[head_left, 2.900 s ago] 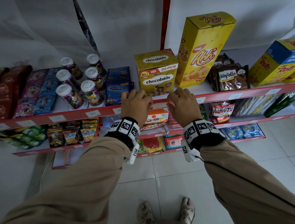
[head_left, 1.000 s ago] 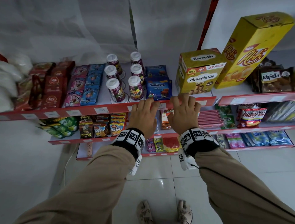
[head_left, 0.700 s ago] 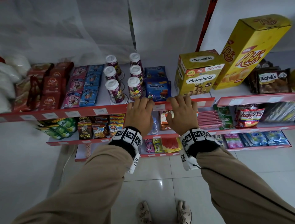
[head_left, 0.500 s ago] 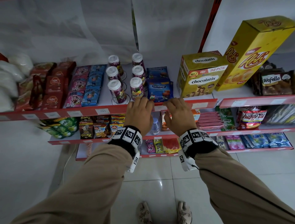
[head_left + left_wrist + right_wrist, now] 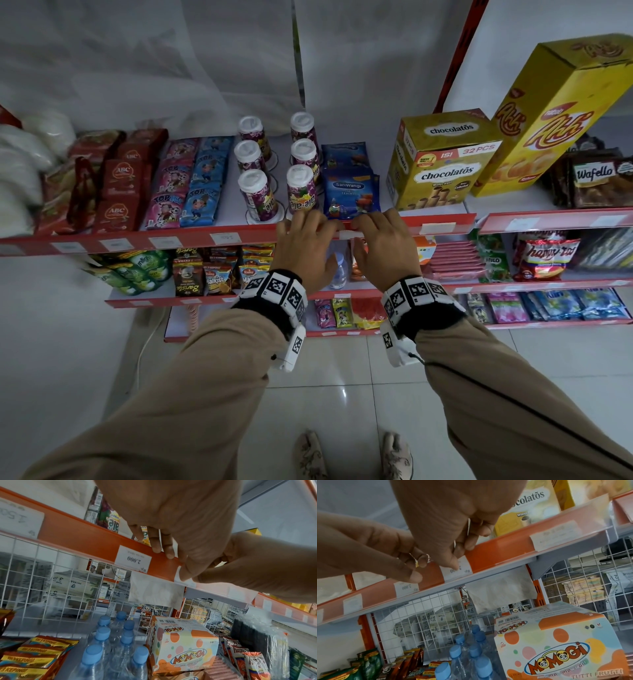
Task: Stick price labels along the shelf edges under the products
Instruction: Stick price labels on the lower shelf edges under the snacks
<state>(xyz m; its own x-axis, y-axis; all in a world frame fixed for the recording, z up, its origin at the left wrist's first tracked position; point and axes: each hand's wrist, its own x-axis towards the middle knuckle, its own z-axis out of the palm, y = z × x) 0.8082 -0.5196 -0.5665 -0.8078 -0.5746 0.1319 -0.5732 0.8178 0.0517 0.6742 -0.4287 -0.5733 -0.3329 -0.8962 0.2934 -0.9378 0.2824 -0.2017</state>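
Note:
A white price label (image 5: 349,234) lies on the red shelf edge (image 5: 191,238) under the blue SariWangi packets (image 5: 351,192). My right hand (image 5: 460,555) pinches it: the thumb presses its printed face (image 5: 464,566), and the fingers curl over the rail's top. My left hand (image 5: 171,561) rests its fingertips on the rail's lip. Its thumb lies at the label's left end (image 5: 177,574). In the head view, the left hand (image 5: 318,222) and right hand (image 5: 373,222) nearly meet.
Other labels (image 5: 225,238) (image 5: 437,228) sit along the same rail, one just left of my left hand (image 5: 133,559). Ale-ale cups (image 5: 301,192) and a chocolatos box (image 5: 442,164) stand above. Water bottles (image 5: 109,642) and a Momogi box (image 5: 185,649) fill the shelf below.
Both hands slid left along the red edge, from under the chocolatos box to under the SariWangi packets. The white label now shows between them.

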